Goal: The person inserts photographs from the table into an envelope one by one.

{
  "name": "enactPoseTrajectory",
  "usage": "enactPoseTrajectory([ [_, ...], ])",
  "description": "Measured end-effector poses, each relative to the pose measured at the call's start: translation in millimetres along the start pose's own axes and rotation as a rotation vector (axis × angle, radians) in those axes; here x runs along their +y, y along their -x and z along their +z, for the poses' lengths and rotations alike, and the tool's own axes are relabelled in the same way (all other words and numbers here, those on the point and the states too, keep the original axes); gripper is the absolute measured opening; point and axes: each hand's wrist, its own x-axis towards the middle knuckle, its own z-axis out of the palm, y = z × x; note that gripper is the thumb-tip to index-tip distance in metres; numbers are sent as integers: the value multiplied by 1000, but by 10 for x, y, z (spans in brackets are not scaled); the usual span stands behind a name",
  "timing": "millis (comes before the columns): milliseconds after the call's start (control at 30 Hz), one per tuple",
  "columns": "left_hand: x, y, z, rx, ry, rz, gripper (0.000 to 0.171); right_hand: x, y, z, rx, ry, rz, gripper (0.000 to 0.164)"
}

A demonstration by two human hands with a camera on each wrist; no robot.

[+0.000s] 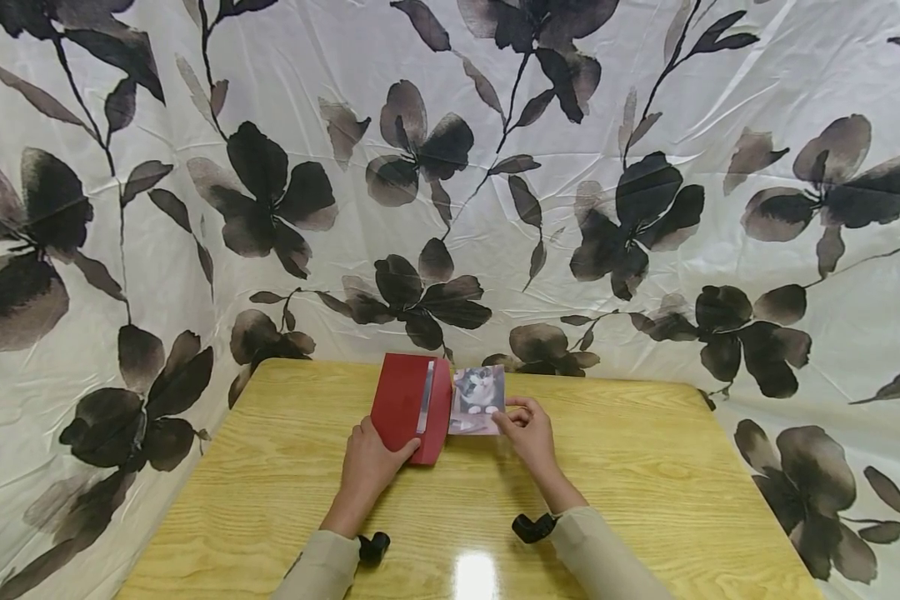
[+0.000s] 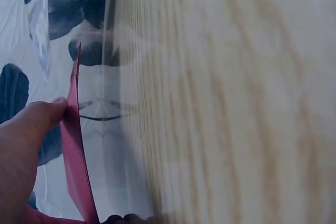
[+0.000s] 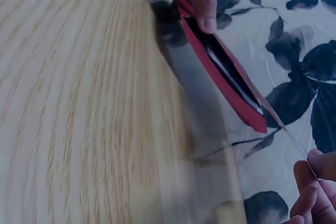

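My left hand (image 1: 370,460) grips the lower end of a red envelope (image 1: 399,398), its thumb lying on the front near the flap. In the right wrist view the envelope's mouth (image 3: 231,74) gapes, and a pale edge shows inside. A photo card of a cat (image 1: 478,390) stands just right of the envelope, pinched at its right edge between the thumb and fingers of my right hand (image 1: 528,433). Seen from the right wrist, the card (image 3: 290,134) is nearly edge-on, close to the envelope's end. Whether card and envelope touch is hard to tell.
Both hands work above a yellow wood-grain table (image 1: 270,500), towards its far edge. Behind and beside it hangs a white cloth (image 1: 292,67) with dark flowers. A black device (image 1: 534,527) is strapped at the right wrist, and another (image 1: 373,548) at the left.
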Motion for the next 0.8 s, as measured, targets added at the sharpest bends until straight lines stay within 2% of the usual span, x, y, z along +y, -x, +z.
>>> enactPoseTrajectory([
  [133, 17, -3, -15, 5, -1, 6, 94, 5, -23, 103, 0, -5, 3, 32],
  [400, 25, 2, -30, -26, -8, -27, 95, 37, -43, 267, -11, -8, -4, 32],
  [800, 15, -8, -19, -4, -8, -6, 95, 41, -102, 465, -15, -40, 3, 29],
])
